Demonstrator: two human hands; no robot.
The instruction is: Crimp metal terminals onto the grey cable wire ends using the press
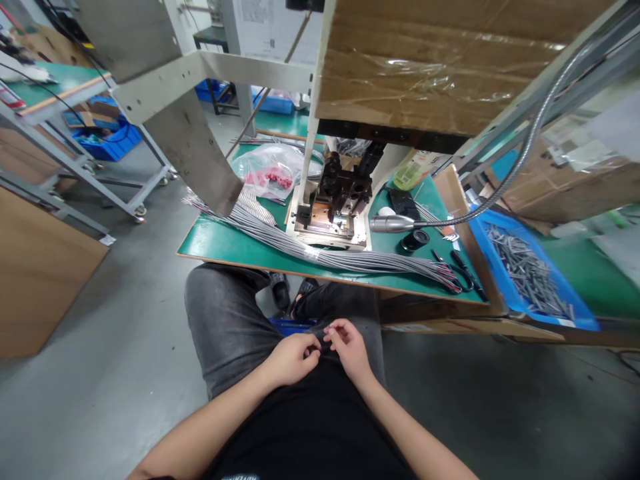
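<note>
My left hand (295, 359) is over my lap, its fingers loosely curled with a gap between thumb and fingers and nothing visible in it. Close beside it, my right hand (349, 348) has its fingers bent and apart, also without a visible object. Both are nearest to my black shirt and grey trousers (215, 320), below the table edge. A long bundle of grey cables (270, 233) lies across the green table (225, 248) in front of me. Behind the bundle stands a press machine (345, 183) with a lit metal base.
A flexible metal lamp (395, 224) reaches in from the right. Near it are a black cylinder (414, 241) and dark-handled tools (469, 273). A blue tray (580, 313) of grey pieces sits at the right. Behind the cables is a bag of pink-red parts (273, 177).
</note>
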